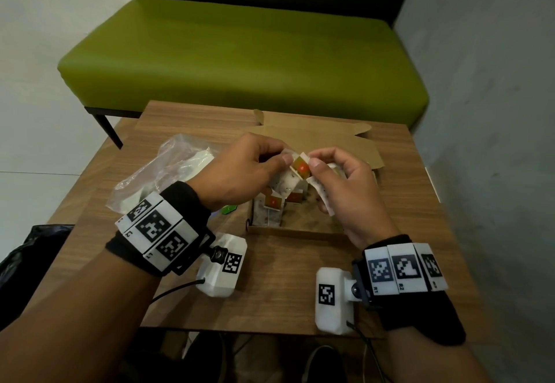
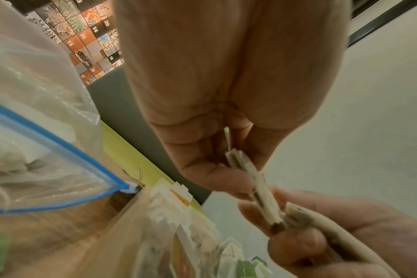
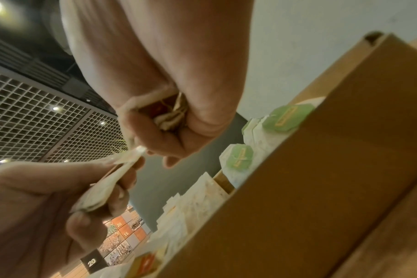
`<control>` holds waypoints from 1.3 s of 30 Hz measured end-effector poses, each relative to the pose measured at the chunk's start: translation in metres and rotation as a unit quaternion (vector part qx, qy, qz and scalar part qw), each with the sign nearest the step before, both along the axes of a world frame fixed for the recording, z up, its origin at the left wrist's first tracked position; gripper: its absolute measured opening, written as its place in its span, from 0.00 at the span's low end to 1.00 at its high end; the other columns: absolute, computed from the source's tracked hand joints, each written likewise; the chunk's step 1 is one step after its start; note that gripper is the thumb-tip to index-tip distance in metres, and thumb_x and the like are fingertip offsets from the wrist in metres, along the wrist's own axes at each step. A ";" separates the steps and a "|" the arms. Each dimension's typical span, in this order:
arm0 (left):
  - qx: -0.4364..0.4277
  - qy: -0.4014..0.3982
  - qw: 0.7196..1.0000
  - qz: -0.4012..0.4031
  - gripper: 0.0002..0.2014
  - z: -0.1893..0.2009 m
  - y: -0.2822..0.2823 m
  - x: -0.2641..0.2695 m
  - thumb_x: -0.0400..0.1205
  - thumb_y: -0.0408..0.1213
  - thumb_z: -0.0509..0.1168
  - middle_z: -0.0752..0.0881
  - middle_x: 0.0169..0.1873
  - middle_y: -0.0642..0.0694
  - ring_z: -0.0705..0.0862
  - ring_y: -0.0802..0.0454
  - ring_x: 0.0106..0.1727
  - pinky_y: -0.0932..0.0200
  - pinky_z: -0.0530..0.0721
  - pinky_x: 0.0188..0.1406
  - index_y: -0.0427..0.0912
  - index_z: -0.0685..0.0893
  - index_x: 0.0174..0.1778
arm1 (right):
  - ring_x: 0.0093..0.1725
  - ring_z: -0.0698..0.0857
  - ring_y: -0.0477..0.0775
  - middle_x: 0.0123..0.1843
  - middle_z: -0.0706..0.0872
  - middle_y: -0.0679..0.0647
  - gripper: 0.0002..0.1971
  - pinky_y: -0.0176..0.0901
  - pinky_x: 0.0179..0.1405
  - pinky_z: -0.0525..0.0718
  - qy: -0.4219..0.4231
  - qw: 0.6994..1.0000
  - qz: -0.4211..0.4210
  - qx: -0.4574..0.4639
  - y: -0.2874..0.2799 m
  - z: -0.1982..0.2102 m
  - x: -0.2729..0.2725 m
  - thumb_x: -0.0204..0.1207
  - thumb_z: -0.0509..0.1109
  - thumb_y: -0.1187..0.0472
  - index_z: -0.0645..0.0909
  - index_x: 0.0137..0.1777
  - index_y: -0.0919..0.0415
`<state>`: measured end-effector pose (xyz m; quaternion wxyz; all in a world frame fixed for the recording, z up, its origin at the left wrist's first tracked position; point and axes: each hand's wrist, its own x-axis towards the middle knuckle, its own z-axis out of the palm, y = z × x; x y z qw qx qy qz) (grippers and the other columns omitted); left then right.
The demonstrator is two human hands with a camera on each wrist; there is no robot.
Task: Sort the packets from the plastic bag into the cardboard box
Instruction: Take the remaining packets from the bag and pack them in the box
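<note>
Two hands up over the open brown cardboard box (image 1: 288, 228), both pinching small white paper packets with orange-red square tags. Left hand (image 1: 240, 169) has thumb and fingers closed on one bunch of packets (image 1: 283, 182); right hand (image 1: 345, 190) has its fingers curled round another bunch (image 1: 322, 193). The bunches meet between the thumbs, where one orange-red tag (image 1: 301, 166) faces up. From the left wrist view, the left-hand packets (image 2: 255, 180) show edge-on, touching the right-hand ones (image 2: 298, 216) at the tips.

Box sits on the wood-grain table (image 1: 270, 286), flaps folded back on its far side. Inside the box: more white packets with orange-red tags (image 1: 271, 205) standing at its left end. Right wrist view also shows packets with green hexagonal tags (image 3: 238, 158) standing in the box behind its near wall (image 3: 321, 169); a cardboard divider seems to sit between the two sorts, but it is blurred.

Clear plastic zip bag with blue seal strip (image 1: 168, 169) lies left of the box on the table, white packets visible inside it. Seal (image 2: 60, 143) is close to the box's left wall. A small green tag (image 1: 228, 209) lies on the table between bag and box.

Green upholstered bench (image 1: 240, 61) beyond the box, past the table's far edge.
</note>
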<state>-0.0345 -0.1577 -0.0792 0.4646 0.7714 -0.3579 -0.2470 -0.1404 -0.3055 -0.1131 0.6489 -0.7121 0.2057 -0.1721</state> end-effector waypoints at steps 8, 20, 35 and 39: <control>0.030 -0.095 0.995 0.009 0.08 -0.002 -0.003 0.000 0.85 0.39 0.66 0.91 0.38 0.52 0.88 0.55 0.38 0.51 0.88 0.38 0.51 0.91 0.53 | 0.29 0.83 0.38 0.40 0.90 0.49 0.03 0.34 0.20 0.76 0.004 0.998 -0.009 0.060 -0.003 0.002 -0.001 0.79 0.75 0.62 0.86 0.44 0.55; -0.009 0.063 0.998 0.020 0.13 0.001 -0.003 -0.004 0.89 0.36 0.59 0.93 0.45 0.45 0.91 0.48 0.48 0.43 0.91 0.49 0.49 0.91 0.54 | 0.52 0.90 0.50 0.43 0.92 0.45 0.06 0.61 0.55 0.89 -0.005 0.996 -0.022 -0.088 -0.001 -0.001 0.002 0.71 0.84 0.57 0.89 0.39 0.48; -0.015 0.034 0.998 0.042 0.06 -0.005 -0.006 -0.005 0.83 0.40 0.69 0.89 0.40 0.44 0.88 0.53 0.37 0.54 0.90 0.34 0.41 0.80 0.48 | 0.58 0.90 0.62 0.52 0.93 0.56 0.04 0.66 0.60 0.88 0.040 0.999 0.022 -0.011 -0.008 -0.012 0.001 0.77 0.78 0.52 0.89 0.43 0.49; 0.027 -0.062 0.989 0.131 0.09 -0.012 0.002 0.012 0.84 0.47 0.67 0.90 0.39 0.50 0.89 0.51 0.42 0.52 0.87 0.40 0.45 0.82 0.46 | 0.52 0.88 0.53 0.48 0.91 0.47 0.06 0.61 0.55 0.87 0.093 0.989 0.015 -0.117 -0.019 -0.009 -0.004 0.82 0.73 0.51 0.86 0.44 0.51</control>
